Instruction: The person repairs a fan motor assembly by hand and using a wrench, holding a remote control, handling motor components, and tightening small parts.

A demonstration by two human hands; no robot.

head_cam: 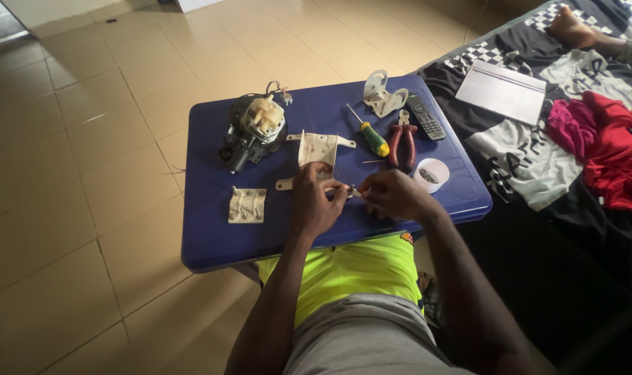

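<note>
Near the front edge of the blue table (211, 243), just above the person's lap, the two hands meet. The left hand (314, 201) rests on the table with its fingers curled, and it seems to pinch the near end of a thin cream plastic arm (286, 184); this arm lies almost flat, its long axis running from the left fingers out toward the left. The right hand (394, 194) comes from the other side, its fingers pressed together on a small thin piece (355, 192) which points leftward, straight at the left fingertips. What exactly this piece is, I cannot tell, it is too small. Both hands are equally near to the meeting point.

Left of the hands a cream ribbed plate (247, 205) lies apart. Just behind the left hand stands a cream bracket (319, 148), touching or nearly touching the knuckles. Right of the hands is a small white cup (431, 174). Further back lie a screwdriver with green and yellow handle (373, 138), red pliers (401, 142) and a dark motor (252, 130). At the far edge are a white bracket (384, 95) and a remote control (425, 116).
</note>
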